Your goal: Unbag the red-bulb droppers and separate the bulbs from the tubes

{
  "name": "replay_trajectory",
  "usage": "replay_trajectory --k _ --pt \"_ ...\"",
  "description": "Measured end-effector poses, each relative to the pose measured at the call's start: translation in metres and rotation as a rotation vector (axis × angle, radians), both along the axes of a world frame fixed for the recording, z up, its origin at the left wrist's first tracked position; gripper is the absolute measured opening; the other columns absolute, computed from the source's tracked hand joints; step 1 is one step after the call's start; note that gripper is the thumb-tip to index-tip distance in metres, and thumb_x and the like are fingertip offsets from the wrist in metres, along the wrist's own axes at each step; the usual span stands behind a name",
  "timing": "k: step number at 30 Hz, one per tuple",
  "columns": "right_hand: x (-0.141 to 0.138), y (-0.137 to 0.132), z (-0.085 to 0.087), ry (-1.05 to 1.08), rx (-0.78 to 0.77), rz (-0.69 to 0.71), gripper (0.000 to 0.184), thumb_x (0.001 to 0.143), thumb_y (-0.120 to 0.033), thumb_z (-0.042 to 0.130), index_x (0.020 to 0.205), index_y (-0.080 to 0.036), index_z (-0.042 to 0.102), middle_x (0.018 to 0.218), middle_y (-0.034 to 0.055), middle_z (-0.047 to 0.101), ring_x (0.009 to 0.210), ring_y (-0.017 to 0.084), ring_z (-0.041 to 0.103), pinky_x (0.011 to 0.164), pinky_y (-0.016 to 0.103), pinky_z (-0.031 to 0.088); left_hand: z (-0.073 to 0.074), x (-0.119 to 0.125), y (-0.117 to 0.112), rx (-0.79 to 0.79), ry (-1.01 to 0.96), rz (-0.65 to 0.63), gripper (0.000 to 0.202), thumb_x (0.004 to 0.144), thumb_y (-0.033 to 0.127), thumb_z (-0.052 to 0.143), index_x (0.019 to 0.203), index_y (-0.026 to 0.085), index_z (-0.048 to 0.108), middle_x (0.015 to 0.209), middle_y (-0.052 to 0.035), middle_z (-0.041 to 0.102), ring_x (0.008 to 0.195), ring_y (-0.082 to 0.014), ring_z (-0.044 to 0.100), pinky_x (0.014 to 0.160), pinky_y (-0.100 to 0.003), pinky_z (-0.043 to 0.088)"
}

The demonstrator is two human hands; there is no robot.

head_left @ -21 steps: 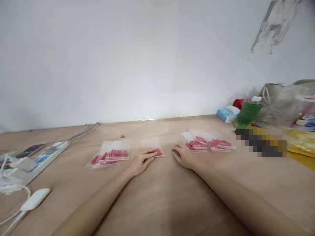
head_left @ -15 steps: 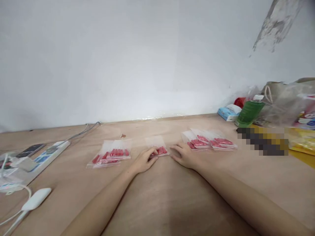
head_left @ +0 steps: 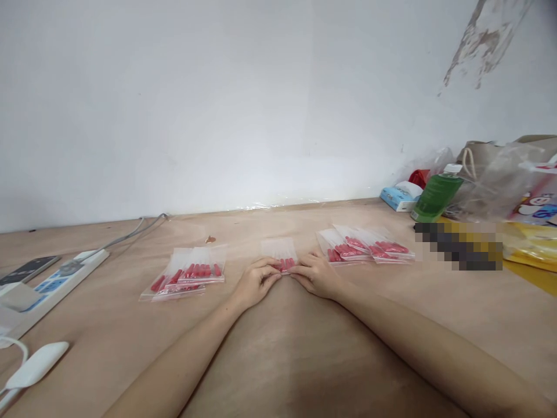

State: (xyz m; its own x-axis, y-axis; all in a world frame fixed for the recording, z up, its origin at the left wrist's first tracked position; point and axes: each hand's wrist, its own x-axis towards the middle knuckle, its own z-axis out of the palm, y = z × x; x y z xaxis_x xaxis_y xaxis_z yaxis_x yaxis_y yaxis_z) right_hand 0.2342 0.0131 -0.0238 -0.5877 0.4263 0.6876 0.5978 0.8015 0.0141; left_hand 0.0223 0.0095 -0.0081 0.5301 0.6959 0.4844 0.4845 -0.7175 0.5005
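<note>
A small clear plastic bag of red pieces point(head_left: 281, 254) lies flat on the wooden table point(head_left: 287, 348) in front of me. My left hand point(head_left: 256, 282) pinches its near left edge with curled fingers. My right hand point(head_left: 315, 274) grips its near right edge the same way. The fingertips of both hands nearly meet over the red pieces. To the left lies a small pile of like bags point(head_left: 187, 274). To the right lies another fanned pile of such bags point(head_left: 365, 246).
A white power strip point(head_left: 52, 280) with a grey cable, a phone point(head_left: 26, 269) and a white adapter point(head_left: 37, 364) lie at the left. At the right stand a green bottle point(head_left: 436, 196), a blue tissue pack point(head_left: 398, 196) and plastic bags point(head_left: 505, 180). A white wall rises behind.
Both hands have closed in on the middle bag: the right hand slid left from beside the right pile, and both now pinch the bag's near edge. The view shifted slightly.
</note>
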Motion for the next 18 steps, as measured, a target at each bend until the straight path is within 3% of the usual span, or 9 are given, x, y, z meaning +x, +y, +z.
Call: replay_trajectory --k 3,7,11,18 --pt "0.0016 -0.0006 -0.0015 0.065 -0.056 -0.004 0.011 0.083 -0.023 0.051 0.084 -0.02 0.061 0.072 0.0007 0.06 0.071 0.012 0.052 0.07 0.028 0.029 0.0003 0.004 0.002 -0.18 -0.065 0.06 0.011 0.077 0.025 0.058 0.076 0.02 0.068 0.099 -0.0056 0.062 0.091 -0.0173 0.059 0.08 -0.032 0.047" --pt "0.0009 -0.0004 -0.0001 0.103 -0.083 0.01 0.006 0.079 -0.023 0.055 0.083 -0.019 0.058 0.075 0.0004 0.06 0.073 0.012 0.052 0.072 0.028 0.031 0.0005 0.0065 0.0056 -0.336 -0.185 0.11 0.006 0.065 0.024 0.069 0.066 0.018 0.068 0.094 -0.0061 0.064 0.09 -0.019 0.06 0.082 -0.034 0.046" --pt "-0.0003 -0.0011 0.0018 0.073 -0.006 0.028 0.012 0.08 -0.014 0.05 0.073 -0.019 0.058 0.078 0.0012 0.059 0.077 0.013 0.049 0.073 0.028 0.031 0.0017 0.0064 0.0047 -0.405 -0.257 0.119 0.009 0.06 0.025 0.073 0.062 0.018 0.067 0.092 -0.0056 0.065 0.089 -0.0189 0.06 0.084 -0.035 0.045" --pt "0.0005 -0.0016 0.0024 0.081 0.063 0.02 0.013 0.08 -0.017 0.052 0.078 -0.023 0.063 0.078 0.0014 0.058 0.076 0.013 0.046 0.072 0.029 0.03 0.0022 0.0067 0.002 -0.426 -0.28 0.108 0.014 0.061 0.028 0.072 0.064 0.016 0.066 0.09 -0.0061 0.065 0.088 -0.019 0.06 0.084 -0.034 0.045"
